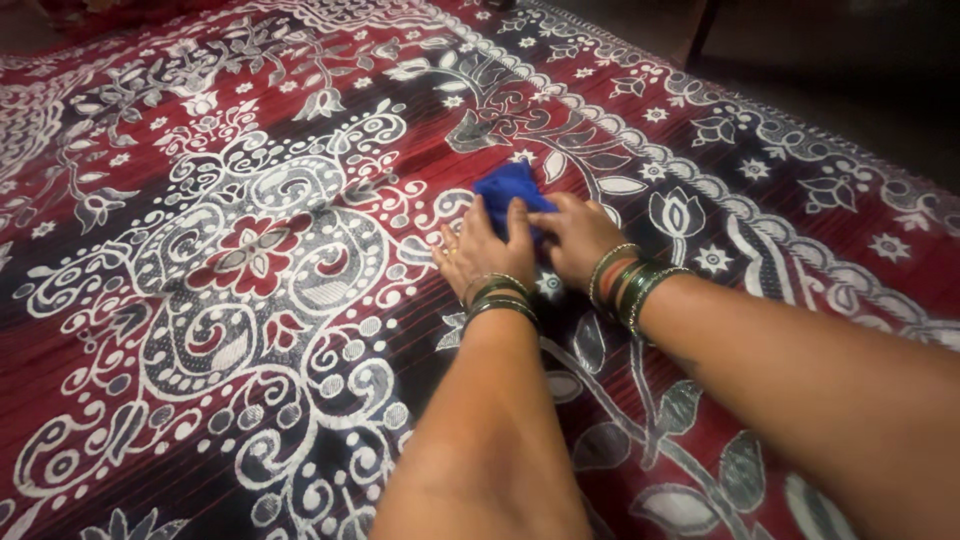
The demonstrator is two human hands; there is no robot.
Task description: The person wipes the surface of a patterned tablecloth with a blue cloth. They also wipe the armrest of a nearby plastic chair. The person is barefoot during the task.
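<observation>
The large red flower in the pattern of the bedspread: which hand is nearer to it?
Left. The left hand rests on the blue cloth, just right of the red flower. The right hand lies farther right, also on the cloth.

A large red woven cloth with white and black floral and scroll patterns (250,260) covers almost the whole view, lying flat with faint ribbed creases; a round medallion of red petals sits left of centre, and leafy vines run along the right side; its white dotted border runs diagonally toward the upper right; beyond that border lies a dark, dim floor (860,90); a dark upright furniture leg (703,30) stands at the top edge; light is warm and low.
</observation>
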